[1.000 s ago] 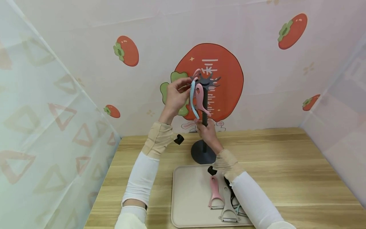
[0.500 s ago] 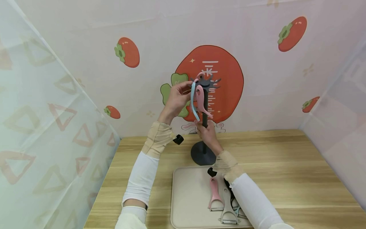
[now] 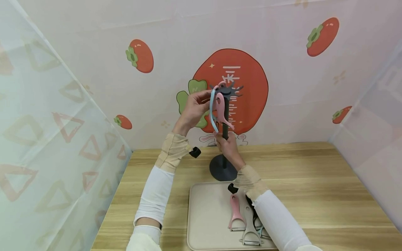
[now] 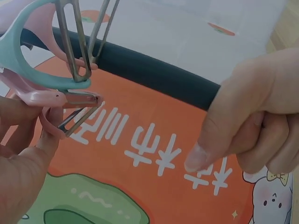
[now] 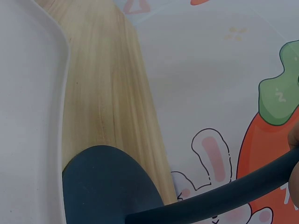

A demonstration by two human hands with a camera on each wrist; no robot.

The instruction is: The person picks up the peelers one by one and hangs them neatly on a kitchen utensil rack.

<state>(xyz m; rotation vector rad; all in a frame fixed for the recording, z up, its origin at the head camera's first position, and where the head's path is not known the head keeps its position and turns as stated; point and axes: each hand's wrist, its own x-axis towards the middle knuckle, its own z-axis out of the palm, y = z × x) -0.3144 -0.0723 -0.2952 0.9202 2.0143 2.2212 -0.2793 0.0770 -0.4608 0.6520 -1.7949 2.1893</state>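
Observation:
A dark stand with a hooked top [image 3: 225, 91] stands upright at the back of the table. Pink and light-blue peelers hang from it, among them a light-blue peeler [image 3: 212, 108] and a pink peeler [image 3: 221, 108] at the front. My left hand [image 3: 193, 108] is at the left of the hooks, pinching another pink peeler [image 4: 39, 97], whose blade points toward the pole in the left wrist view. Its upper end is mostly hidden in the head view. Lower down, my right hand [image 3: 228, 146] grips the stand's pole [image 4: 154, 72].
A beige tray [image 3: 204, 216] lies before the stand's round base [image 3: 216, 170]. On it are a pink peeler [image 3: 235, 211], a grey peeler [image 3: 249, 225], and black and light-blue ones partly under my right sleeve [image 3: 279, 219]. A patterned backdrop rises behind the table.
The pink handle loop at the back of the hooks has shifted slightly right and down. Both hands keep their places on the peeler and the pole.

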